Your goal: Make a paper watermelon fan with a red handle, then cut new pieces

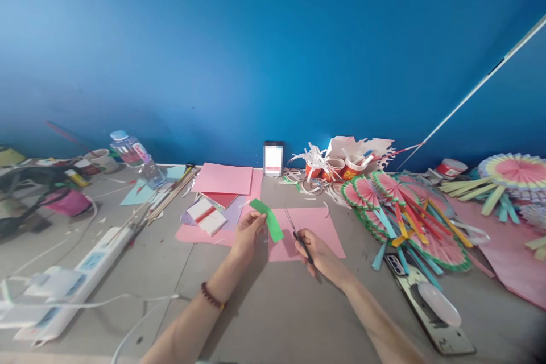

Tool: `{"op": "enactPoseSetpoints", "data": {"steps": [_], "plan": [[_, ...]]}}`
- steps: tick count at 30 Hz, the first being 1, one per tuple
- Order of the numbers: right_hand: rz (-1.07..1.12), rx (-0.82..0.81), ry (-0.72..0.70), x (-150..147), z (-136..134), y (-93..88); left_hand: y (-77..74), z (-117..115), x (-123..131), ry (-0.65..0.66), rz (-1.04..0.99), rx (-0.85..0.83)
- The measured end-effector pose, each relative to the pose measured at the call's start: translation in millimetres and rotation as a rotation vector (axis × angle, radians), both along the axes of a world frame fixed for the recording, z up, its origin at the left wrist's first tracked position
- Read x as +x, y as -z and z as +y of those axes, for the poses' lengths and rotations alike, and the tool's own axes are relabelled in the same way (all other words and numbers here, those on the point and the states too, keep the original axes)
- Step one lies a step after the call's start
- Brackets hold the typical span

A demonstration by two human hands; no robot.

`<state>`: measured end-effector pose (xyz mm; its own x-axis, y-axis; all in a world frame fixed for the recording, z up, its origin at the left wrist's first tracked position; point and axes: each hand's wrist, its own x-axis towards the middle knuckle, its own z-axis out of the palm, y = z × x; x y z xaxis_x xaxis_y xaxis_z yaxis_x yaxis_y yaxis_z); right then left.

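Pinched in the fingers of my left hand point(251, 232) is a strip of green paper point(273, 224), slightly curved and hanging toward the right. My right hand point(314, 255) is wrapped round the black handles of a pair of scissors point(302, 242), whose blades point up and to the left, a short way right of the green strip and not touching it. Under the scissors lies a sheet of pink paper point(326, 233) on the grey table point(256, 318). A brown beaded bracelet point(212, 297) is round my left wrist.
Behind stand a small screen point(273, 160) and red cups point(335, 168) with paper scraps. Folded paper fans point(394, 187) and a phone point(430, 307) under a white mouse point(439, 303) lie right. Left are a power strip point(87, 273), a bottle point(136, 156), sticks and pink sheets point(224, 178).
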<state>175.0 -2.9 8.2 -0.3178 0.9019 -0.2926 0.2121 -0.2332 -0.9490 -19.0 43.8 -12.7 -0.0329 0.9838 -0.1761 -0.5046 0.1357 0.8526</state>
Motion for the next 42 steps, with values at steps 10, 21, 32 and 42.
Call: {"op": "enactPoseSetpoints", "data": {"steps": [10, 21, 32, 42], "plan": [[0.056, 0.076, 0.000, -21.8, -12.3, 14.2, -6.2, 2.3, -2.7, -0.149, -0.135, -0.020], [-0.001, 0.008, -0.030, -16.0, -11.6, 9.3, -2.9, 6.3, -5.5, -0.166, -0.181, -0.011], [0.033, -0.015, -0.026, -20.9, -11.9, 13.5, 3.8, 7.1, -5.3, -0.156, -0.111, 0.010], [0.078, -0.001, -0.001, -22.3, -9.7, 21.3, 4.8, 5.7, -4.3, -0.145, -0.113, -0.012]]}}
